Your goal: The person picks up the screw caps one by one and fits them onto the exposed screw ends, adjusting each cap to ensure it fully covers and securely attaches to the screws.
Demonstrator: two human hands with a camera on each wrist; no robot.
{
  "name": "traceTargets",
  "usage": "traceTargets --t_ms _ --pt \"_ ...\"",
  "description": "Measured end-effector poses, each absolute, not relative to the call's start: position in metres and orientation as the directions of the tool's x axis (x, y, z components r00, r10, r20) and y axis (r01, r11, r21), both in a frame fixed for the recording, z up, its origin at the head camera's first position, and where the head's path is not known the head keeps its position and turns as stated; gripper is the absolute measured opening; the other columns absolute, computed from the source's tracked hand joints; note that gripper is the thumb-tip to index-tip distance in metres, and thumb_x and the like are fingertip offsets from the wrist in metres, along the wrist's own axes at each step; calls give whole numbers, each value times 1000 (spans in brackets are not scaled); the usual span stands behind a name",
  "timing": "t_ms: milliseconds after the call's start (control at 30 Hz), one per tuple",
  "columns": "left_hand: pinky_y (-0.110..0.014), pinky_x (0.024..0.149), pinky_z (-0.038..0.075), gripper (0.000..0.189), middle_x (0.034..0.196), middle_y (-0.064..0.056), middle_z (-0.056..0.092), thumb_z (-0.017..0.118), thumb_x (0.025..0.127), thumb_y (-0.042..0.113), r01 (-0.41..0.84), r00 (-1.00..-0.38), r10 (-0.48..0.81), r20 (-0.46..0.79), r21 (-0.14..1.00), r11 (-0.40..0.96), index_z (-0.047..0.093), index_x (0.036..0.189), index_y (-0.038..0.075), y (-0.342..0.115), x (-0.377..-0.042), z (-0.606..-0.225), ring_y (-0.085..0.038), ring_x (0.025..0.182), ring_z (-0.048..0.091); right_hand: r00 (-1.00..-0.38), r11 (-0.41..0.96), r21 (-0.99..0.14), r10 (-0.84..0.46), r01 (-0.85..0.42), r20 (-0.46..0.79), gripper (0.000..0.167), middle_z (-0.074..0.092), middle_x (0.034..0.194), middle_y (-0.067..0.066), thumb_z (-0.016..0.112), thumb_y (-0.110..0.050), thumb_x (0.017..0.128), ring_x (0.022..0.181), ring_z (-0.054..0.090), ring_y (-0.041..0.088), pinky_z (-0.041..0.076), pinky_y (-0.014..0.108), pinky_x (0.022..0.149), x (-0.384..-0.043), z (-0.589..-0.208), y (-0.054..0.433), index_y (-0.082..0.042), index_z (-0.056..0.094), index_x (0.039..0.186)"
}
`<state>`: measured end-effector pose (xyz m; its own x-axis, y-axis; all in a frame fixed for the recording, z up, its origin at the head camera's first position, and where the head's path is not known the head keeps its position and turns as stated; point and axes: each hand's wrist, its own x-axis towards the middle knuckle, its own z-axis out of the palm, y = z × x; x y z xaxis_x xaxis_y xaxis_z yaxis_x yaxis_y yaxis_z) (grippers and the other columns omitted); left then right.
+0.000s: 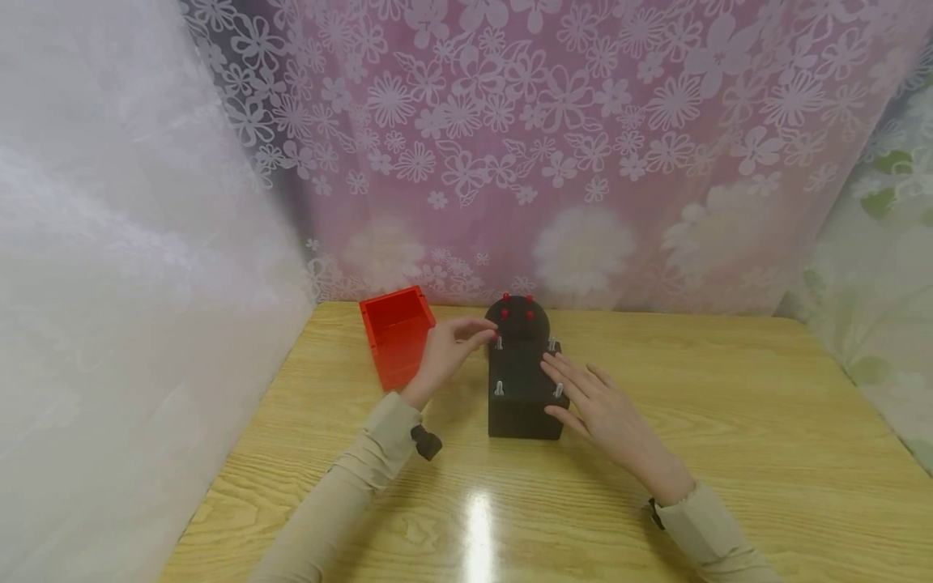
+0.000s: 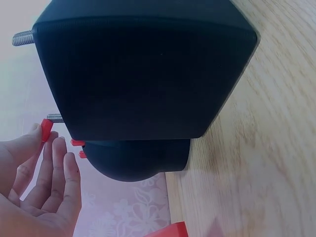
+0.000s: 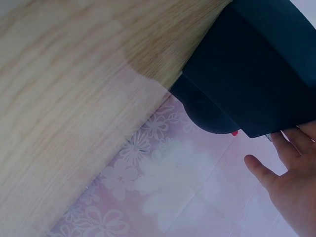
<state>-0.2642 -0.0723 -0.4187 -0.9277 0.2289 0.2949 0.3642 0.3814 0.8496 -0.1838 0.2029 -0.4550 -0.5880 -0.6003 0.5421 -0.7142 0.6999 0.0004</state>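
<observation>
A black block stands on the table with several upright threaded bolts on its top. My left hand is at its far left corner, pinching a small red nut between thumb and fingers. In the left wrist view the nut sits right at the tip of a threaded bolt. On the block's right side rests my right hand, its fingers fairly straight along the top edge near the bolts. Behind the block is a round black stand with several red pieces on top.
To the left of the block, an open red box lies near the back edge of the wooden table. A pink flowered curtain hangs close behind the table, and a pale sheet borders the left side.
</observation>
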Motion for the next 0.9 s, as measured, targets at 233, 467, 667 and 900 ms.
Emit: traceTargets --t_ms 233,467,667,900 --pt "-35 89 58 22 109 -1 77 74 94 27 393 -917 233 322 828 401 78 113 16 -69 -266 -418 -18 101 72 -599 707 0 -598 -707 533 75 43 158 12 72 -34 92 142 45 30 40 59 110 -183 -456 203 -4 41 154" --pt "-31 87 59 20 109 -1 77 76 93 24 441 -896 249 367 797 412 79 111 15 -63 -269 -418 -16 99 73 -602 703 -16 -597 -711 530 68 42 158 11 56 -46 102 143 44 29 38 59 111 -183 -455 203 -4 41 154" --pt "-30 85 59 19 107 -2 77 77 91 23 456 -890 243 387 788 415 78 108 13 -62 -269 -416 -16 96 73 -600 700 -23 -595 -714 534 68 42 158 12 47 -51 105 142 45 30 39 60 111 -183 -456 203 -4 41 154" --pt "-29 83 60 17 103 -3 78 78 90 21 478 -878 251 407 775 413 78 104 12 -62 -268 -417 -16 92 73 -605 701 -28 -595 -713 529 68 41 159 11 53 -46 103 143 44 30 38 60 111 -184 -456 203 -4 40 154"
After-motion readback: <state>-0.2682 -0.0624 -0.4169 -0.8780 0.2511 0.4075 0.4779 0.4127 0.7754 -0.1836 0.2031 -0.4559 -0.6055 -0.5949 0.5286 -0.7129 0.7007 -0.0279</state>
